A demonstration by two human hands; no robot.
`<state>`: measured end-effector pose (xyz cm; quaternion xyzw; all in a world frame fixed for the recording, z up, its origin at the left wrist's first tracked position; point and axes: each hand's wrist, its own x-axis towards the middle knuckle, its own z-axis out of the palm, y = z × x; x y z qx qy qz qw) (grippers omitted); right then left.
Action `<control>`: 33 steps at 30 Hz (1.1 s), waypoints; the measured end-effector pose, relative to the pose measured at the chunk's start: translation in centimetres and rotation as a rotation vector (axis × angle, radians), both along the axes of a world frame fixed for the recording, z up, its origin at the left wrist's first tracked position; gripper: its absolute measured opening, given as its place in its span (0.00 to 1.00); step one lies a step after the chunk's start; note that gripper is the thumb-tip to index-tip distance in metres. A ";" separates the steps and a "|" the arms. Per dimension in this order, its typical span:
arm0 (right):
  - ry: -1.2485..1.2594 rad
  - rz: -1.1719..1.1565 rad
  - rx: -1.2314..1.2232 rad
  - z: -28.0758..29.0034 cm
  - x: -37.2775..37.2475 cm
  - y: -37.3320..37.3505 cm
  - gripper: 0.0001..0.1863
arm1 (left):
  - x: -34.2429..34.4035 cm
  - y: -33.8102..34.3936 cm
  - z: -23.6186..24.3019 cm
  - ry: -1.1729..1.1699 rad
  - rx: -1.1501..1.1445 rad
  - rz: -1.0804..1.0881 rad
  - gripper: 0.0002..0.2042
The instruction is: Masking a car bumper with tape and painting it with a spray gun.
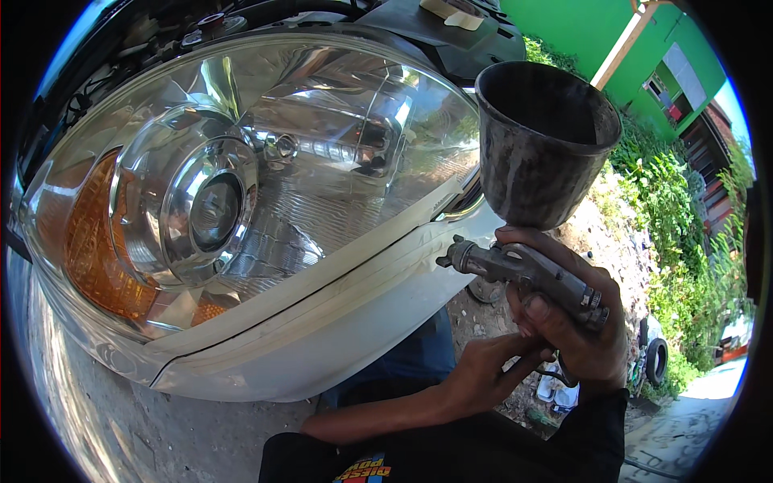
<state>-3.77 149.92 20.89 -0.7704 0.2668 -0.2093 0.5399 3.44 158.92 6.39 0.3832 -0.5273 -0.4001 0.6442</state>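
Note:
My right hand [576,310] is wrapped round a grey metal spray gun [523,274], its nozzle pointing left toward the car. On top of the gun stands a dark, stained paint cup [547,145] with its mouth uncovered. Just below, my left hand [495,366] has its fingers closed by the underside of the right hand, beside a thin dark hose [554,375]; what they grip is hidden. To the left is a large car headlight [282,185] with a clear lens and an amber section. Pale masking tape [322,282] runs along its lower edge.
The white bumper [322,338] curves below the headlight, and dark engine bay parts [386,24] lie behind it. At right are green plants [676,266], a tyre [656,361] and a green wall [576,36]. Paved ground [209,435] shows at lower left.

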 end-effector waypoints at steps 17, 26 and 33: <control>0.038 0.076 -0.028 0.4 1.4 0.7 0.32 | -0.1 0.9 -0.4 -0.004 -0.022 0.114 0.09; 0.039 0.171 -0.072 0.1 1.8 0.4 0.32 | -0.1 1.5 -0.8 0.019 -0.043 0.151 0.09; 0.066 0.083 0.004 0.6 2.1 0.4 0.31 | 0.2 0.8 -0.3 0.041 -0.012 0.109 0.09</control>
